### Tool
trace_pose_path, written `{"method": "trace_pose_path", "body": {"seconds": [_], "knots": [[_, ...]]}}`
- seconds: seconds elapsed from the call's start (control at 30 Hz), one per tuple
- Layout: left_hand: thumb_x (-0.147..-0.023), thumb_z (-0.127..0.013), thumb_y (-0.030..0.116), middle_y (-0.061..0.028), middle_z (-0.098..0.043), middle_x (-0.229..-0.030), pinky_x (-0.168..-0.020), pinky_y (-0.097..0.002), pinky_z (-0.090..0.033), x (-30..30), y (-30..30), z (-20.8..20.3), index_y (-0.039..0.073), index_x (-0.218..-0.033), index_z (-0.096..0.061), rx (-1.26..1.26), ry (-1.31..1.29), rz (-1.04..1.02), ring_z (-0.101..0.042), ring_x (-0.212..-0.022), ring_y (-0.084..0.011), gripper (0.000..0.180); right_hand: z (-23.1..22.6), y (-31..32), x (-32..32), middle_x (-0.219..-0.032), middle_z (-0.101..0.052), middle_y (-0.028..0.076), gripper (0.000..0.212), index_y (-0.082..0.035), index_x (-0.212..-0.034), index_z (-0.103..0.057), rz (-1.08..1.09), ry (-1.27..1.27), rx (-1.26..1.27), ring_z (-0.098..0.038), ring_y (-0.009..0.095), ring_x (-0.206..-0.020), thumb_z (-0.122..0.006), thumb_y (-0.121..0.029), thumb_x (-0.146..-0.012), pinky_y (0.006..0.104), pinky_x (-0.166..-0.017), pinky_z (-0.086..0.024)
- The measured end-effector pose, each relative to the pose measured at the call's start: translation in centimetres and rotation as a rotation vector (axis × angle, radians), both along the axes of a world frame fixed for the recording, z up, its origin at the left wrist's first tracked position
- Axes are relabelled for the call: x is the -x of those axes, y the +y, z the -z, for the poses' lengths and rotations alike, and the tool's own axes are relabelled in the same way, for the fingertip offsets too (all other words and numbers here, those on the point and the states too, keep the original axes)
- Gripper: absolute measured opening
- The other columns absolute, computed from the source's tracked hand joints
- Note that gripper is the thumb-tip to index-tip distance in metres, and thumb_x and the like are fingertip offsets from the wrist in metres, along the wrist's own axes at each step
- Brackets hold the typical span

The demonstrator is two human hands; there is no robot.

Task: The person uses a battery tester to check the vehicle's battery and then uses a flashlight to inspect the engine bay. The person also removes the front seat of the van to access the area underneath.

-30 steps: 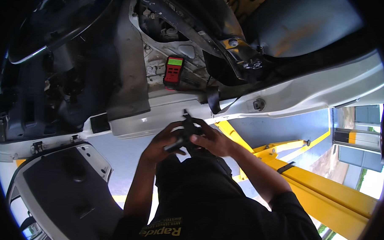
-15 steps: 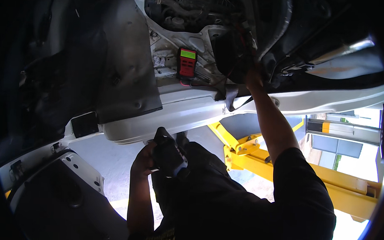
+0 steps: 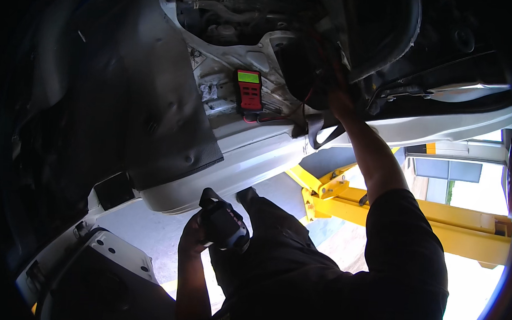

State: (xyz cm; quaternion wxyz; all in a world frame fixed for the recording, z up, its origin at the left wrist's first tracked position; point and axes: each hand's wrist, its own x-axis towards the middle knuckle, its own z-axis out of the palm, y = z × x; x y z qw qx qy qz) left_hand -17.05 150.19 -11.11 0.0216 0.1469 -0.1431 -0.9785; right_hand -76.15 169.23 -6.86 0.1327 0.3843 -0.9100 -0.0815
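My left hand (image 3: 193, 232) is closed around a black handheld device (image 3: 224, 225) with a pale rounded end, held just outside the vehicle's white door sill (image 3: 250, 170). My right arm stretches across that sill. At its end my right hand (image 3: 340, 102) sits in deep shadow beside a dark opening (image 3: 297, 71) in the vehicle floor, close to red cables (image 3: 310, 96); its fingers are hidden. Left of the opening, a red-and-black handheld tester (image 3: 249, 92) with a lit green screen rests on the bare metal floor. A lead runs from its lower end toward the opening.
A dark floor mat (image 3: 172, 123) lies folded at the left of the cabin floor. An open door panel (image 3: 114, 262) stands at lower left. Beyond the sill are a yellow lift arm (image 3: 400, 218) and a seat-belt-like grey strap (image 3: 314, 131).
The whole view has tilted slightly, with the sill's left end now lower. My left hand still grips the black device, and my right hand stays by the dark opening.
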Motion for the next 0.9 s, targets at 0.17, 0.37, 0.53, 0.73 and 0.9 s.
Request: {"method": "trace_pose_path", "body": {"seconds": [0.17,0.37,0.53,0.73,0.9], "knots": [[-0.075,-0.093,0.046,-0.0179,-0.064,-0.138,-0.108,-0.047,-0.054,0.3,0.2,2.1,-0.004,-0.15,-0.045,-0.121,0.042,0.025,-0.066,-0.125,-0.031,0.101,0.2,-2.0,1.4,-0.126,-0.065,0.025,0.05,-0.009,-0.147,-0.052,-0.269,0.183,-0.127,-0.068,0.042,-0.106,-0.059,-0.023,-0.099,0.0475,-0.081,-0.059],[-0.082,-0.089,0.044,-0.0187,-0.064,-0.137,-0.105,-0.0453,-0.055,0.3,0.5,1.1,-0.004,-0.149,-0.046,-0.227,0.05,-0.04,-0.067,-0.122,-0.0308,0.092,-4.8,-9.8,-0.8,-0.139,-0.06,0.024,0.057,-0.005,-0.147,-0.052,-0.445,0.103,0.326,-0.063,0.042,-0.121,-0.063,-0.005,-0.091,0.0476,-0.088,-0.057],[-0.089,-0.084,0.035,-0.0161,-0.067,-0.132,-0.104,-0.0431,-0.056,-2.1,2.0,4.0,-0.003,-0.143,-0.053,-0.026,-0.158,0.044,-0.068,-0.119,-0.0283,0.073,-4.8,-12.3,2.1,-0.14,-0.063,0.023,0.057,-0.008,-0.148,-0.056,0.084,-0.33,0.384,-0.06,0.04,-0.13,-0.067,-0.02,-0.093,0.0483,-0.105,-0.049],[-0.099,-0.07,0.037,-0.0175,-0.066,-0.128,-0.105,-0.0447,-0.053,-4.3,3.8,6.4,-0.004,-0.137,-0.057,0.06,-0.063,0.019,-0.067,-0.118,-0.0297,0.058,-0.2,-11.5,8.8,-0.128,-0.072,0.018,0.046,-0.012,-0.14,-0.067,-0.139,-0.337,0.609,-0.07,0.033,-0.116,-0.061,-0.024,-0.096,0.0429,-0.091,-0.056],[-0.102,-0.064,0.036,-0.0198,-0.066,-0.13,-0.105,-0.046,-0.053,-2.6,4.2,4.9,-0.003,-0.136,-0.059,-0.115,0.044,-0.09,-0.066,-0.119,-0.0328,0.052,0.5,-13.4,9.8,-0.133,-0.069,0.021,0.046,-0.011,-0.138,-0.067,0.122,-0.249,0.309,-0.069,0.037,-0.118,-0.062,-0.03,-0.096,0.0449,-0.094,-0.056]]}}
